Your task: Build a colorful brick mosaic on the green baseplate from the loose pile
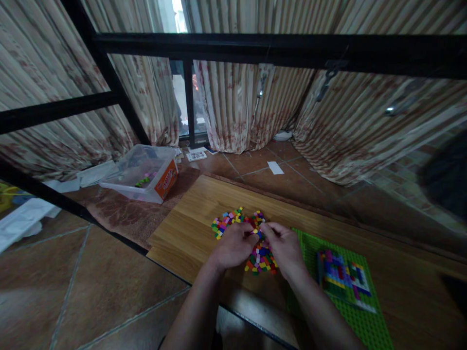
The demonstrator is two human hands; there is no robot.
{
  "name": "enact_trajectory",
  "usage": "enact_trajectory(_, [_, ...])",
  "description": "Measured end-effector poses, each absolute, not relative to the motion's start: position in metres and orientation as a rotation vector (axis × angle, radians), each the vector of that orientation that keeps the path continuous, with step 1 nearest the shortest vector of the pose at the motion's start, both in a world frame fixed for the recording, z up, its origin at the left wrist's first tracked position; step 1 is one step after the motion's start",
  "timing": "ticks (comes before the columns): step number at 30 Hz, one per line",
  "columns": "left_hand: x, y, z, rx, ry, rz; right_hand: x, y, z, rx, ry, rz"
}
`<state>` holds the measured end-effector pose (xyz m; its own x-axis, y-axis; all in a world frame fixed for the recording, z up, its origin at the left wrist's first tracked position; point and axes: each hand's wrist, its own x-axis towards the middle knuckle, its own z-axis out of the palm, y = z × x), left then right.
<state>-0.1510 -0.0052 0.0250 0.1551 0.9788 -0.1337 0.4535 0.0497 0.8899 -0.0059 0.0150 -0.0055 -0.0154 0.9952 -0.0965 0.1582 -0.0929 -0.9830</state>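
Small coloured toy bricks (260, 262) lie in a loose heap on the wooden table (189, 204). Over the middle of this heap, my left hand (237, 243) and my right hand (282, 245) come close together, fingers closed in a pinch. Yellow and blue bricks show between the fingertips; their exact shape is too small to tell, and the hands cover part of the heap. Just right of my right hand lies a green studded baseplate (353, 316). On it is a flat, multicoloured brick panel (345, 277), partly blue, yellow, white and red.
A clear plastic box (134, 187) with an orange label and a few bricks inside stands beyond the table's left end. Black metal framing (233, 46) crosses in front of striped curtains (229, 107). A white card (275, 167) lies on the tiled floor behind the table.
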Motion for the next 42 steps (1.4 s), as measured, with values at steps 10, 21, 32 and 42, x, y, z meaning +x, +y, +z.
enact_trajectory(10, [-0.155, -0.002, 0.015, 1.699, 1.566, 0.63, -0.003, 0.009, -0.005, -1.387, -1.64, 0.961])
enact_trajectory(21, [-0.157, -0.005, 0.024, 1.634, 1.39, 0.75, -0.01, 0.016, -0.006, -1.256, -1.467, 1.27])
enact_trajectory(32, [-0.166, -0.002, 0.02, 1.779, 1.635, 0.605, 0.006, 0.018, -0.013, -1.408, -1.659, 0.992])
enact_trajectory(42, [-0.169, -0.001, 0.021, 1.697, 1.768, 0.627, 0.017, 0.008, 0.005, -1.385, -1.877, 0.732])
